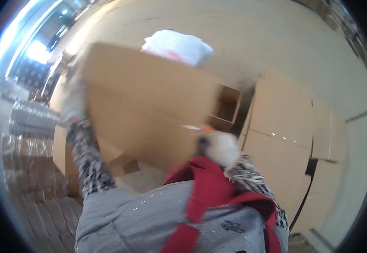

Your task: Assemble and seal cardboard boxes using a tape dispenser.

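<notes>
A large brown cardboard box (145, 101), smeared by motion, is tilted up in front of my body. My left hand (74, 101), in a pale glove, grips its left edge; those fingers are blurred. Close to the box's lower right corner is my right hand (223, 147), also in a pale glove and closed. Something orange (207, 128) with a dark part beside it shows at its fingers, too blurred to name. A small white mark (191, 127) lies on the box face near that hand. Whether the right hand touches the box I cannot tell.
Flat cardboard (280, 122) lies to my right, beside an open small box (227, 105). Beyond the held box sits a white plastic bag (177, 45) on the floor. Film-wrapped stacks (33, 160) stand at left. A red cloth strap (211, 185) hangs across my front.
</notes>
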A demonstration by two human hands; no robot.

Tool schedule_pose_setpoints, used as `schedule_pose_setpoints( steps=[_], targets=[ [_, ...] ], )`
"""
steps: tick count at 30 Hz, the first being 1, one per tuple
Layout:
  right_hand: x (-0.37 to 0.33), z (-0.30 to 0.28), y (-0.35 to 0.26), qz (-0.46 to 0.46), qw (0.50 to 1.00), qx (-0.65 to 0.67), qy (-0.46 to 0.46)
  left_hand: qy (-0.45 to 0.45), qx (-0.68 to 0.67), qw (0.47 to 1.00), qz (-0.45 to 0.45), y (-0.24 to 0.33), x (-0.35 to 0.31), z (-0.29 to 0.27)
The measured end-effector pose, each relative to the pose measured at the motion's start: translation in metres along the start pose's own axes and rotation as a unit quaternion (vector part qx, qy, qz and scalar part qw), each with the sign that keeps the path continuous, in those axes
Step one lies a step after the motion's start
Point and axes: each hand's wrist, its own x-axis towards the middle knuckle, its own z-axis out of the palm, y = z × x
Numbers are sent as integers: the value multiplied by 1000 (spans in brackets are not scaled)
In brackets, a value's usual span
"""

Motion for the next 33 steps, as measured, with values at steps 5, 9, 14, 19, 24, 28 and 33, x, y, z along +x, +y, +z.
schedule_pose_setpoints(
  steps=[5, 9, 14, 19, 24, 28, 33],
  targets=[
    [-18, 15, 12, -90, 988, 120, -38, 414, -293, 845, 170, 93, -73, -108],
    [-97, 15, 126, 236, 956, 130, 118, -51, -314, 881, 349, 326, -139, -7],
    [-249, 36, 171, 361, 710, 407, 446, -124, -46, 502, 855, 500, -353, 131],
    [-346, 84, 129, 454, 570, 338, 596, -138, 101, 494, 852, 536, -453, 201],
    [-372, 143, 77, 579, 657, 71, 478, -181, 265, 397, 860, 472, -443, 200],
    [-330, 152, 51, 505, 400, 417, 641, -290, 236, 363, 854, 547, -459, 187],
    [-292, 144, 28, 543, 396, 407, 619, 2, -58, 360, 931, 685, -547, 153]
  ],
)
